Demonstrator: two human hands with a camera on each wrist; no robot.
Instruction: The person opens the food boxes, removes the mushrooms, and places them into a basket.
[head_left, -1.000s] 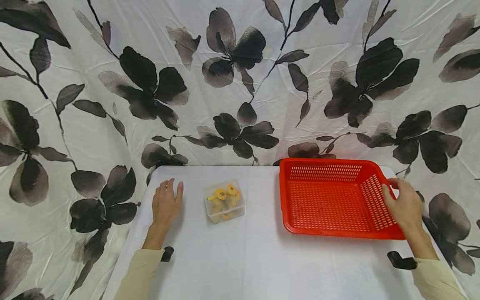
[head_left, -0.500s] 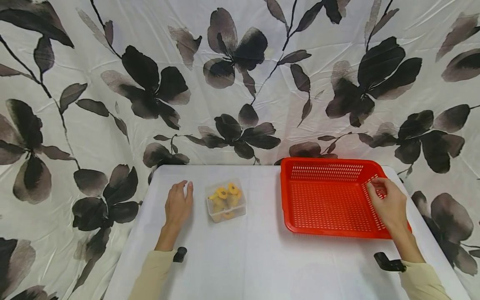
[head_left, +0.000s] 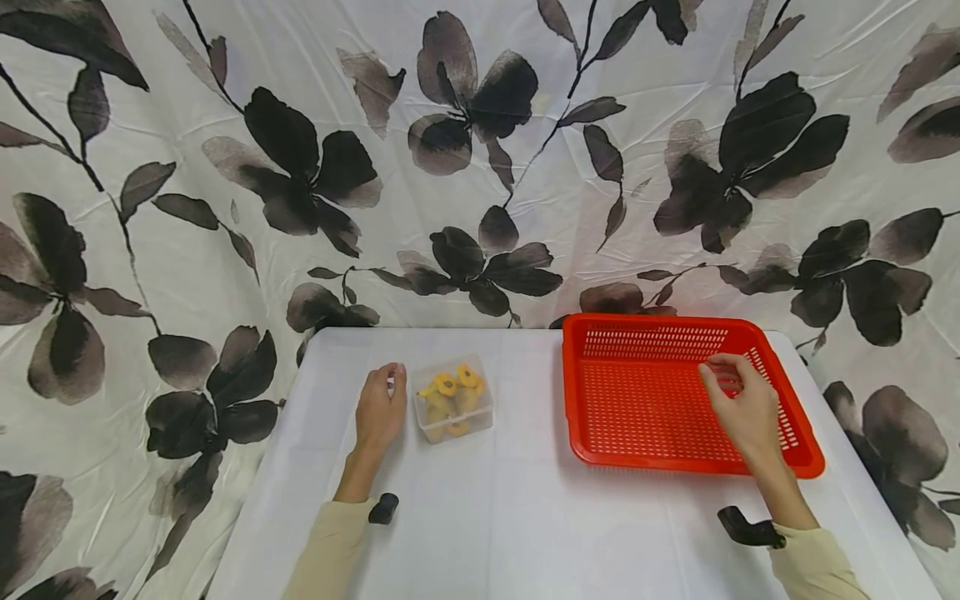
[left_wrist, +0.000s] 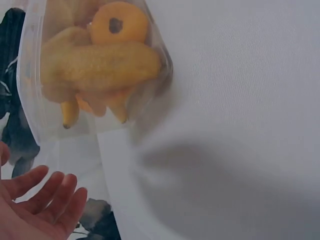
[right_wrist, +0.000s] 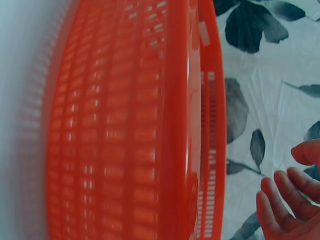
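My left grip beside clear box, right grip over basket, both loosely curled, empty; counter between box, rim.

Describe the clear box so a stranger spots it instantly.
On the white table, find the red basket. To its left in the head view, beside the left hand, sits the clear box. Unlike the basket, it's see-through, with yellow pieces inside.

A red plastic basket, rectangular with slotted walls and a gridded floor, stands upright on the worktop's right side. Well apart to its left, a small clear box, slightly angled, holds yellow-orange pieces, some dark-centred.
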